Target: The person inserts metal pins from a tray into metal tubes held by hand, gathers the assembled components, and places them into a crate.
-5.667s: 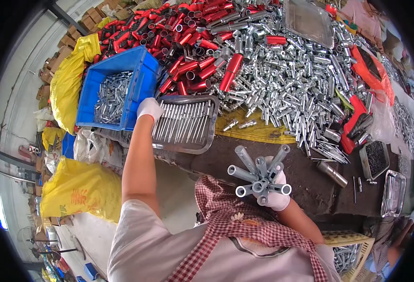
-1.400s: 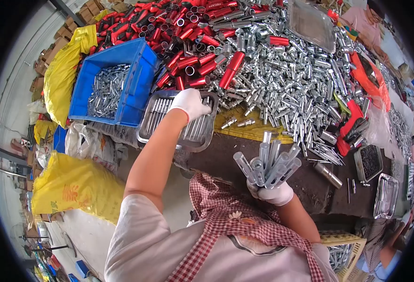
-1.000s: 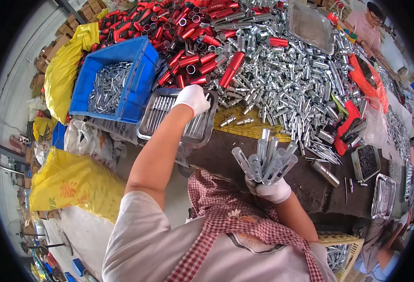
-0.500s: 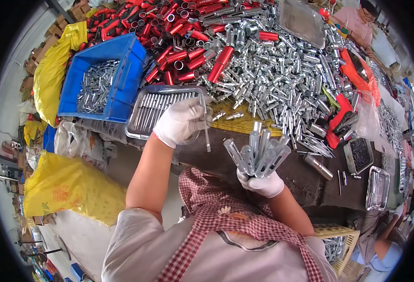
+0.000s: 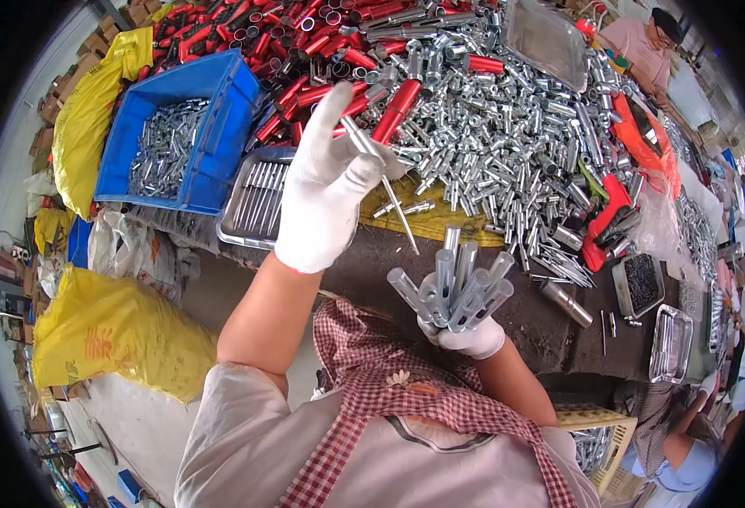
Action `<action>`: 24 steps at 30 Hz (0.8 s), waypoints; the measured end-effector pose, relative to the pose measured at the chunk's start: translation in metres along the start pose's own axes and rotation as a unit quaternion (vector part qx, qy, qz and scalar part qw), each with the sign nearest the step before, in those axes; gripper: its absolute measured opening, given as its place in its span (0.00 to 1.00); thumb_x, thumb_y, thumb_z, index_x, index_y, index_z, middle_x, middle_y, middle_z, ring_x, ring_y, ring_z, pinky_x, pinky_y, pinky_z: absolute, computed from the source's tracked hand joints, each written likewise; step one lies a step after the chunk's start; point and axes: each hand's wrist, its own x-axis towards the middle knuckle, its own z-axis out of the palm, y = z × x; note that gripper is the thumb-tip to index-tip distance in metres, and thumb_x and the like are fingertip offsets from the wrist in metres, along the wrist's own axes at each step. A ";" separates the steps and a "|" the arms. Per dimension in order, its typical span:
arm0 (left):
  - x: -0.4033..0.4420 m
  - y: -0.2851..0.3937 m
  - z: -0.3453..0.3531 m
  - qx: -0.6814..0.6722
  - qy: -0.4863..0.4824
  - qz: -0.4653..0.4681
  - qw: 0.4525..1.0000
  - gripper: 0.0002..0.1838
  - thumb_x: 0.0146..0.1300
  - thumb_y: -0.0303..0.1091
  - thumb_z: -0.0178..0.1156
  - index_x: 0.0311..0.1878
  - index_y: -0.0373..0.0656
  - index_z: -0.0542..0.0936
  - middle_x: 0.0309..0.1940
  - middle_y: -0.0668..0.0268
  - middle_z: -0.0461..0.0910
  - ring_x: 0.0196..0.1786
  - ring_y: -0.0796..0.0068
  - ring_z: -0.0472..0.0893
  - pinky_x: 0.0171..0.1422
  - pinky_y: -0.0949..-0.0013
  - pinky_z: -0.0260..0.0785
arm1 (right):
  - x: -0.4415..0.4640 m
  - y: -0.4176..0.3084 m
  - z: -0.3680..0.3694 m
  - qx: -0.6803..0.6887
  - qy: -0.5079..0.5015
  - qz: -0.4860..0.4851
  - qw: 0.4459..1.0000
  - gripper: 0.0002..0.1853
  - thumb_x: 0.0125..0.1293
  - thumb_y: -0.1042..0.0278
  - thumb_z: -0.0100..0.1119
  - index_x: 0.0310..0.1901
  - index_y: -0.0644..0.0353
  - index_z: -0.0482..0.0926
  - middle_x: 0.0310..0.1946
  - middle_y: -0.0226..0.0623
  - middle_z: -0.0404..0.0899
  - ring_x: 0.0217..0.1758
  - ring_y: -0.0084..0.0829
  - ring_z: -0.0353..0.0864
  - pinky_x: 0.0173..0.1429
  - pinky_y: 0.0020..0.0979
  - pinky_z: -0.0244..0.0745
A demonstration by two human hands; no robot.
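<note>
Over the front of the dark surface [image 5: 550, 349], the white-gloved left hand [image 5: 320, 196] is holding a slim metal rod [image 5: 396, 206], its grip pinching narrowly around the thicker upper part while one finger is pointing upward, away from it. The rod's long axis is slanting down from upper left to lower right, its thin lower tip heading toward the tubes [image 5: 467, 306] in the other hand. The right hand [image 5: 477, 340], also gloved, is clasping that bundle from below, its grip filling with the lower ends while the tubes are fanning out, open mouths facing mostly upward. From the bundle, the rod is lying up and to the left, its tip appearing near the mouths but apart from them; the depth between is staying hard to judge. The left hand is being the nearer one to the tray [image 5: 244, 238], where similar rods are lying side by side. Left of the tray, a blue bin [image 5: 212, 148] is standing tilted, and farther back loose metal parts [image 5: 499, 140] are heaping up.
</note>
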 end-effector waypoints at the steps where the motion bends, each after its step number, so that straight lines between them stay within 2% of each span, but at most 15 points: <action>1: -0.001 0.001 0.003 0.036 -0.005 0.010 0.999 0.42 0.60 0.37 0.66 0.71 0.36 0.54 0.37 0.60 0.79 0.42 0.70 0.80 0.52 0.67 0.72 | -0.001 0.001 -0.001 0.001 0.000 0.001 1.000 0.41 0.42 0.62 0.77 0.58 0.54 0.63 0.35 0.27 0.71 0.33 0.23 0.70 0.34 0.26 0.63; 4: -0.004 -0.004 0.008 0.031 -0.031 0.037 0.998 0.38 0.60 0.34 0.67 0.68 0.36 0.58 0.38 0.62 0.78 0.43 0.72 0.79 0.53 0.68 0.71 | -0.003 0.005 -0.002 -0.021 0.018 0.007 1.000 0.41 0.42 0.62 0.77 0.58 0.54 0.64 0.38 0.27 0.72 0.36 0.23 0.72 0.37 0.26 0.65; 6: -0.011 -0.003 0.013 0.014 -0.049 0.011 0.999 0.35 0.60 0.31 0.67 0.67 0.38 0.61 0.38 0.65 0.77 0.43 0.75 0.78 0.51 0.71 0.70 | -0.003 0.003 0.000 -0.024 0.028 0.008 0.999 0.41 0.42 0.62 0.77 0.58 0.55 0.64 0.40 0.27 0.71 0.38 0.24 0.73 0.40 0.27 0.68; 9: -0.025 -0.008 0.015 0.045 -0.090 -0.026 0.995 0.32 0.61 0.33 0.65 0.66 0.38 0.62 0.39 0.65 0.77 0.43 0.79 0.76 0.49 0.74 0.69 | -0.005 0.004 -0.008 -0.070 0.001 0.016 0.997 0.43 0.42 0.63 0.77 0.60 0.54 0.63 0.45 0.27 0.73 0.45 0.26 0.75 0.47 0.30 0.71; 10: -0.029 -0.012 0.018 0.033 -0.099 -0.011 0.994 0.31 0.62 0.33 0.64 0.65 0.37 0.63 0.40 0.64 0.76 0.43 0.79 0.76 0.49 0.73 0.70 | -0.008 0.008 -0.011 -0.068 0.002 0.019 0.997 0.43 0.42 0.63 0.77 0.60 0.54 0.63 0.45 0.27 0.73 0.45 0.26 0.75 0.47 0.30 0.71; 12: -0.036 -0.009 0.020 0.061 -0.124 -0.047 0.989 0.30 0.62 0.33 0.64 0.64 0.35 0.64 0.40 0.64 0.76 0.43 0.78 0.76 0.50 0.72 0.70 | -0.014 0.019 -0.020 -0.111 0.006 -0.013 0.994 0.39 0.49 0.64 0.73 0.62 0.53 0.63 0.51 0.29 0.73 0.53 0.30 0.74 0.58 0.35 0.70; 13: -0.041 -0.007 0.021 0.053 -0.113 -0.098 0.987 0.33 0.59 0.38 0.67 0.64 0.38 0.66 0.39 0.60 0.79 0.44 0.72 0.78 0.52 0.67 0.71 | -0.015 0.024 -0.025 -0.110 0.006 -0.010 0.994 0.39 0.49 0.64 0.73 0.62 0.53 0.63 0.51 0.29 0.73 0.53 0.30 0.74 0.58 0.35 0.70; 14: -0.044 -0.014 0.020 0.050 -0.147 -0.082 0.984 0.30 0.60 0.36 0.66 0.63 0.37 0.67 0.40 0.60 0.79 0.43 0.74 0.78 0.49 0.70 0.72 | -0.016 0.029 -0.033 -0.145 -0.003 -0.029 0.989 0.37 0.50 0.66 0.72 0.62 0.54 0.64 0.52 0.30 0.73 0.54 0.30 0.75 0.58 0.36 0.70; 16: -0.047 -0.016 0.015 0.165 -0.208 -0.067 0.962 0.27 0.61 0.34 0.64 0.61 0.35 0.69 0.40 0.60 0.79 0.43 0.74 0.78 0.48 0.70 0.73 | -0.017 0.040 -0.045 -0.212 -0.022 -0.066 0.975 0.34 0.52 0.70 0.70 0.62 0.56 0.66 0.53 0.32 0.74 0.55 0.30 0.75 0.59 0.36 0.70; 18: -0.051 -0.014 0.015 0.162 -0.198 -0.110 0.960 0.26 0.61 0.34 0.63 0.60 0.35 0.70 0.41 0.59 0.79 0.44 0.74 0.79 0.48 0.69 0.74 | -0.019 0.050 -0.053 -0.275 -0.042 -0.103 0.955 0.32 0.53 0.74 0.68 0.61 0.57 0.68 0.54 0.34 0.75 0.57 0.30 0.75 0.60 0.36 0.71; 19: -0.051 -0.011 0.016 0.139 -0.192 -0.138 0.962 0.25 0.61 0.33 0.63 0.59 0.34 0.70 0.42 0.59 0.79 0.44 0.74 0.79 0.49 0.69 0.74 | -0.020 0.047 -0.047 -0.271 -0.044 -0.100 0.956 0.32 0.53 0.74 0.68 0.61 0.57 0.68 0.54 0.34 0.75 0.57 0.30 0.75 0.60 0.36 0.71; 21: -0.052 -0.009 0.016 0.117 -0.183 -0.166 0.962 0.23 0.62 0.32 0.63 0.59 0.34 0.71 0.42 0.59 0.80 0.45 0.74 0.79 0.49 0.69 0.74 | -0.023 0.025 -0.026 -0.076 -0.010 -0.034 0.996 0.30 0.52 0.76 0.68 0.59 0.58 0.70 0.54 0.34 0.75 0.57 0.30 0.75 0.60 0.35 0.71; 22: -0.052 -0.008 0.015 0.150 -0.192 -0.158 0.957 0.22 0.62 0.33 0.63 0.57 0.34 0.73 0.42 0.59 0.80 0.45 0.71 0.80 0.49 0.67 0.74 | -0.021 0.020 -0.022 0.022 0.005 -0.001 1.000 0.30 0.51 0.77 0.68 0.58 0.58 0.71 0.53 0.34 0.75 0.57 0.30 0.75 0.60 0.35 0.71; 23: -0.051 -0.006 0.013 0.184 -0.202 -0.148 0.950 0.21 0.62 0.34 0.63 0.56 0.35 0.74 0.43 0.59 0.80 0.45 0.68 0.80 0.49 0.65 0.74 | -0.017 0.028 -0.037 -0.366 -0.027 -0.017 0.930 0.30 0.50 0.75 0.69 0.57 0.58 0.71 0.53 0.34 0.75 0.57 0.29 0.75 0.61 0.34 0.71; 24: -0.048 -0.006 0.010 0.191 -0.202 -0.146 0.949 0.21 0.62 0.34 0.63 0.56 0.35 0.74 0.43 0.59 0.80 0.45 0.68 0.80 0.49 0.65 0.74 | -0.017 0.026 -0.039 -0.254 -0.033 0.023 0.966 0.31 0.51 0.74 0.69 0.58 0.58 0.69 0.55 0.33 0.73 0.58 0.29 0.74 0.62 0.34 0.70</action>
